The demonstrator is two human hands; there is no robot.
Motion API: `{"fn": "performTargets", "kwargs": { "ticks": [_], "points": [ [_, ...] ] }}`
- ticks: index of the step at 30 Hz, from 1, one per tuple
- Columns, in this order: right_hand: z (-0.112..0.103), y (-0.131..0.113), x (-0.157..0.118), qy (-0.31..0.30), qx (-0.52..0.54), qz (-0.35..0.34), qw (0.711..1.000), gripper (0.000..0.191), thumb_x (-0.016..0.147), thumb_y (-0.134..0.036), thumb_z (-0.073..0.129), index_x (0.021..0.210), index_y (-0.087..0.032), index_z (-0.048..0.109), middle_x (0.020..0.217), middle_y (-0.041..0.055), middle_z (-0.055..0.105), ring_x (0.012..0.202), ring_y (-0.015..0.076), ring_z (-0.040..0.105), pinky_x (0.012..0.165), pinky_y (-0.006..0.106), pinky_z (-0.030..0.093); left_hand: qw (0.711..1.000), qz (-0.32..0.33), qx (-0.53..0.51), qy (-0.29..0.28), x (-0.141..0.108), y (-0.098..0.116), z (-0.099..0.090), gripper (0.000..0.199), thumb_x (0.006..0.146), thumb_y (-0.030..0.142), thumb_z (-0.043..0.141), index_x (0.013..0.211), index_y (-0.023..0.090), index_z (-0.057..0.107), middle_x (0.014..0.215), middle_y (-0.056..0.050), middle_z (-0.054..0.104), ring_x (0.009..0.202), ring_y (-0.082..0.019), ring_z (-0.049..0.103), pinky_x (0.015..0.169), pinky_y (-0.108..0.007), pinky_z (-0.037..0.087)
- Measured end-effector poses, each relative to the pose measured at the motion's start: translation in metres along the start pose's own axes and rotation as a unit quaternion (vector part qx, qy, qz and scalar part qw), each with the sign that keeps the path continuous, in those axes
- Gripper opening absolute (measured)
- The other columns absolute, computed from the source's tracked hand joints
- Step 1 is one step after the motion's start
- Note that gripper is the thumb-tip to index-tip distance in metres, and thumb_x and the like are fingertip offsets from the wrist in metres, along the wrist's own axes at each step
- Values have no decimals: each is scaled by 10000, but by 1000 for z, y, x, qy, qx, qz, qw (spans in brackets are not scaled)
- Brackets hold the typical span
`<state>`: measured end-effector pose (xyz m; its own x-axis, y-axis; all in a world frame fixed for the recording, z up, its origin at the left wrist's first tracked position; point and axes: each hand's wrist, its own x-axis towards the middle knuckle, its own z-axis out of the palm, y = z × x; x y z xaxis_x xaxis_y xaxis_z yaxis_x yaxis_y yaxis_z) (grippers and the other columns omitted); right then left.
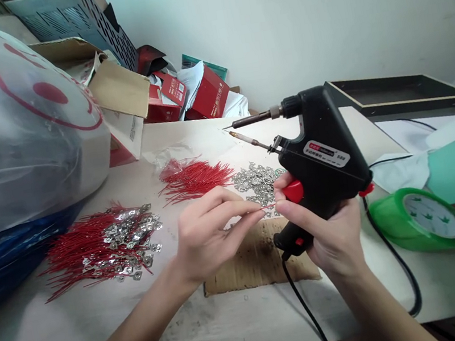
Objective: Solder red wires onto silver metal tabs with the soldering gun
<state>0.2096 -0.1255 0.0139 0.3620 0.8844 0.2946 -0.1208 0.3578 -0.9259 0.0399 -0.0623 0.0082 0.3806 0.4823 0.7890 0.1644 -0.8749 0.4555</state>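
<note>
My left hand (206,231) pinches one end of a thin red wire (268,207) between thumb and fingertips. My right hand (335,234) is wrapped round the handle of a black soldering gun (323,149), and its thumb and a fingertip meet at the wire's other end. The gun's iron tip points left, above a thin feed tube. Behind my fingers lies a pile of small metal tabs (257,177). Loose red wires (198,178) are bunched left of it. Farther left, red wires with metal tabs (104,242) form a larger heap. Below my hands is a stained cardboard piece (246,262).
A large plastic bag (17,123) fills the left side, with a blue bag under it. Red boxes (209,92) and an open carton stand at the back. Right of the gun are a green tape roll (421,220), a black tray (405,90) and a black cable (398,264).
</note>
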Motion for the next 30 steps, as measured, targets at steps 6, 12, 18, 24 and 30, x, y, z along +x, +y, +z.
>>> {"fn": "performTargets", "kwargs": {
  "ticks": [6,12,18,24,30],
  "points": [
    [1,7,0,14,-8,-23,1000,266,788,-128,819,1004,-267,748,1008,14,733,838,177,684,792,334,584,1000,-13,13,-5,1,1,-1,56,899,173,761,945,204,752,825,-10,715,685,-89,627,628,-210,534],
    [3,1,2,35,-4,-9,999,242,759,-120,819,940,-269,758,978,6,738,814,179,674,778,341,585,1000,5,23,-13,1,-2,-2,139,849,235,824,953,185,747,820,-18,714,650,-91,611,587,-218,520],
    [4,1,3,55,-9,-18,998,227,726,-154,825,915,-248,743,960,27,732,833,208,677,775,364,591,999,22,40,-1,1,-2,0,72,880,165,775,932,206,745,805,2,727,636,-84,624,604,-214,533],
    [1,2,3,25,-45,-33,998,185,784,-149,778,919,-257,712,981,22,736,829,207,690,783,374,599,999,-11,41,-22,1,0,-1,221,842,308,824,1001,185,731,842,-18,712,616,-96,554,602,-257,504],
    [1,3,0,-29,-43,-9,999,141,819,-150,791,918,-244,753,1011,8,744,872,185,694,795,331,590,999,-29,13,-17,-1,8,5,120,894,121,741,995,183,726,901,-16,727,635,-76,544,594,-225,466]
  ]
}}
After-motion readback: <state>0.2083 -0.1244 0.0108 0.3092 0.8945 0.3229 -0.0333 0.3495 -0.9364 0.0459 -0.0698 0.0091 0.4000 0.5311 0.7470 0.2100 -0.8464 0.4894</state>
